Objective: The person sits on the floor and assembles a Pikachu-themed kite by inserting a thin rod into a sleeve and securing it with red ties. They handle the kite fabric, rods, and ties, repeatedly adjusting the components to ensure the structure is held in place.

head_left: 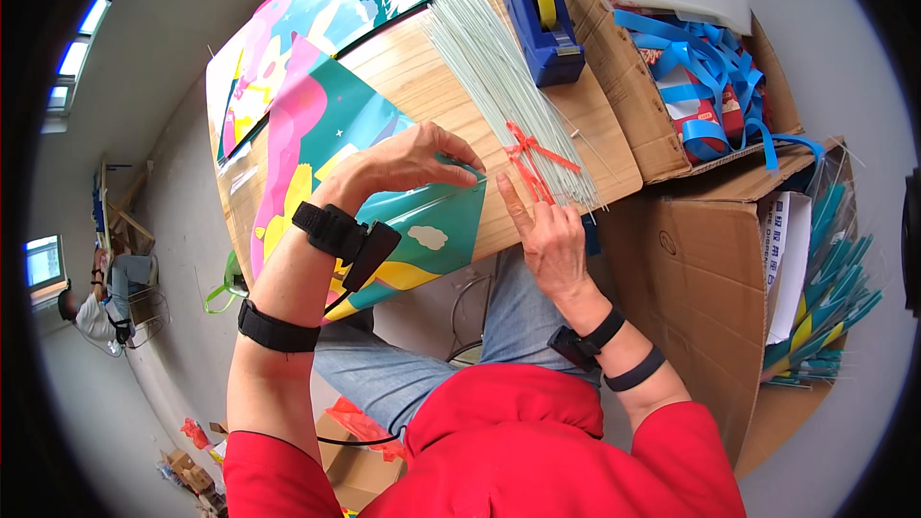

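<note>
A glossy sheet [317,120] printed in teal, pink and yellow lies on the wooden table [460,86]. My left hand [422,158] reaches over it, its thumb and finger pinched at the sheet's right corner. Close by, my right hand [556,245] points its index finger toward that corner while its other fingers curl loosely; I see nothing in it. Just beyond this hand is a red tie [532,158] on a bundle of long, thin, pale rods [470,48], which runs toward the far edge.
A blue tape dispenser [542,24] stands right of the rods. Cardboard boxes [691,259] crowd the right side, with blue ribbon [715,77] in one and rolled teal sheets on sticks [825,297] in another. Another person [101,307] sits far left.
</note>
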`<state>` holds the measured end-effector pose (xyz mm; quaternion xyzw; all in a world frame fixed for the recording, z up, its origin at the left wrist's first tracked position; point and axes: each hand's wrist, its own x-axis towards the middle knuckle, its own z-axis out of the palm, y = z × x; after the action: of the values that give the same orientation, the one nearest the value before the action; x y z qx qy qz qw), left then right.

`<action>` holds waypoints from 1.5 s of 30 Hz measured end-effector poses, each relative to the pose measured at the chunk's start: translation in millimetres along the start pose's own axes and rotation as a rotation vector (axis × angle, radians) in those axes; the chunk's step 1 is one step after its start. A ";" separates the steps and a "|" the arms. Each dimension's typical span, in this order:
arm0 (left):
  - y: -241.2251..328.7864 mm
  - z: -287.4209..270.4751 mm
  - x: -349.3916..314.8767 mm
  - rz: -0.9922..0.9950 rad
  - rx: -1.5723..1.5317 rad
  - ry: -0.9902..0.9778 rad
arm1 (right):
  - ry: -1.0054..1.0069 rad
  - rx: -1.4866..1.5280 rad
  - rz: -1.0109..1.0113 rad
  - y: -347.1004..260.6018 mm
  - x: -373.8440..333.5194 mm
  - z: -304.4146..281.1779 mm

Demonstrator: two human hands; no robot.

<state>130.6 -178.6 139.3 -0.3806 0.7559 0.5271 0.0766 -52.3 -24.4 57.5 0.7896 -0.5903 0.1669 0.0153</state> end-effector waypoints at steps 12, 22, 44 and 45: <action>1.5 1.6 2.4 0.022 0.037 0.020 | 0.012 -0.021 -0.006 -2.0 -1.0 2.3; 2.3 9.0 5.5 0.012 -0.012 -0.014 | 0.105 0.008 -0.133 16.6 -7.0 3.2; -1.9 10.8 10.1 -0.007 0.042 0.036 | -0.306 1.425 0.519 38.7 58.1 7.9; -1.9 10.9 10.7 -0.010 0.046 0.034 | -0.300 1.387 0.488 38.9 58.3 6.6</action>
<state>121.3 -174.8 127.7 -0.3914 0.7670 0.5029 0.0751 -72.7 -91.7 61.0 0.4791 -0.5036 0.3898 -0.6041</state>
